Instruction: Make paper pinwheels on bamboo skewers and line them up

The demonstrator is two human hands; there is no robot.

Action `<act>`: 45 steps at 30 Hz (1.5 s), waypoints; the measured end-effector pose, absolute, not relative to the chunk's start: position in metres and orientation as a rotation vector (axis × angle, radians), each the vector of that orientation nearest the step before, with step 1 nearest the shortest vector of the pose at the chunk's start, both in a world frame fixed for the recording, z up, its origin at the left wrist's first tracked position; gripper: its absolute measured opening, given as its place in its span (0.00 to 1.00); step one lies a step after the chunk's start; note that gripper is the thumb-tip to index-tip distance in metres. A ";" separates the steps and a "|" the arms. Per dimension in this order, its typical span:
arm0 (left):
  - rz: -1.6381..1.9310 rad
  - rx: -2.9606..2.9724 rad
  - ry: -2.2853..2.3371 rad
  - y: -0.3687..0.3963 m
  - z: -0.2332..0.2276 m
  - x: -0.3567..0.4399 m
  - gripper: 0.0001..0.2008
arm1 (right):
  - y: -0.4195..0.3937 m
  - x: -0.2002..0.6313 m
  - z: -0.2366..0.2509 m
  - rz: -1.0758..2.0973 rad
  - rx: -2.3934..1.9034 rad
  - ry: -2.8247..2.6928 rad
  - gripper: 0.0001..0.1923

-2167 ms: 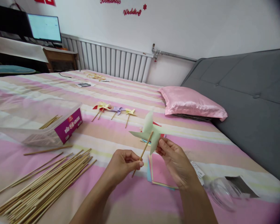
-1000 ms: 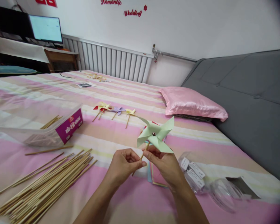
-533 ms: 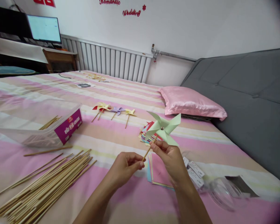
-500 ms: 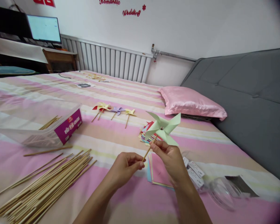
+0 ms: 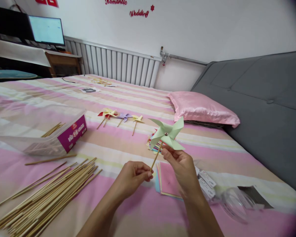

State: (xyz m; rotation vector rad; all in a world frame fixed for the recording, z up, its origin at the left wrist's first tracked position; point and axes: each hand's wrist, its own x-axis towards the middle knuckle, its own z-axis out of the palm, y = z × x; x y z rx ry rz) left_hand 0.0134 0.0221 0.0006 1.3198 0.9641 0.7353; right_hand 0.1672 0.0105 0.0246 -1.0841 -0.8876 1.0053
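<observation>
Pinwheel [image 5: 167, 134], pale green, is sitting assembled on its stick [image 5: 156, 157]: four folded blades are meeting at a small dark pin in the centre, and the paper head is standing above the bed [image 5: 128, 210], held up in front of the person. By the look of it the folding and pinning are finished on this one; whether the pin is seated firmly cannot be told from here. Three smaller pinwheels [image 5: 120, 117] are lying in a row further up the bed, apparently complete as well. A lot of material is waiting: a loose heap of skewers [image 5: 46, 194] is spreading over the sheet at the left, more are lying in the clear box [image 5: 39, 138], and coloured paper squares [image 5: 166, 181] are stacked just under the hands, with a second fanned stack behind the green head.

Only the head view is showing all this. The left hand [image 5: 132, 177] is curling into a loose fist with thumb and forefinger pinched on the lower end of the stick, wrist low over the bed, forearm coming in from the bottom edge. The right hand [image 5: 181, 166] is rising higher, fingertips closed on the stick just beneath the paper head and touching its lower blade, palm turned away. The two hands are staying apart, one at each end of the tilted stick. A clear plastic packet [image 5: 234, 200] is lying to the right, near the right forearm.
</observation>
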 end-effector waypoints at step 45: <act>0.729 1.322 0.970 0.023 0.002 0.012 0.06 | 0.012 0.176 0.023 0.760 -1.055 -0.644 0.12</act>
